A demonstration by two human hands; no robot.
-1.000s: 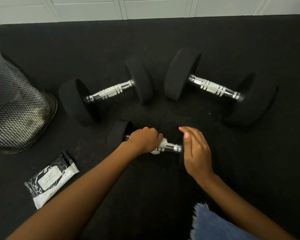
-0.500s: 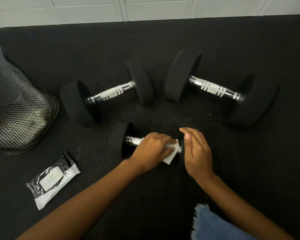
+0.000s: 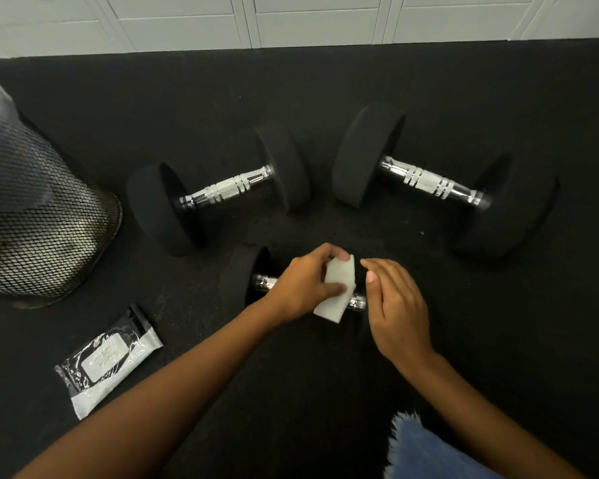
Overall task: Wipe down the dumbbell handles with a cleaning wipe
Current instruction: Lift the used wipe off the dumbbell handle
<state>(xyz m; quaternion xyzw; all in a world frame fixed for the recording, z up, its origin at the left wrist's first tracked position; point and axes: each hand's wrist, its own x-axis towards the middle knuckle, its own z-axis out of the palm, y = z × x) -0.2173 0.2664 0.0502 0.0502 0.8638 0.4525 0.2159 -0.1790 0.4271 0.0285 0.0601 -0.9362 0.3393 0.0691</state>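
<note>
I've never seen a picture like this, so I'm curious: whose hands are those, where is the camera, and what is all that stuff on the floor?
There is no machine here, just a person. The camera is worn on their head and looks down, so you see their own two arms. On the black floor mat lie three dumbbells: the far left dumbbell, the far right dumbbell and the near dumbbell. The left hand pinches a white wipe against the near dumbbell's shiny handle. The right hand holds nothing and sits relaxed by the handle's other end. To the left are a wipe packet and a mesh bin.
</note>
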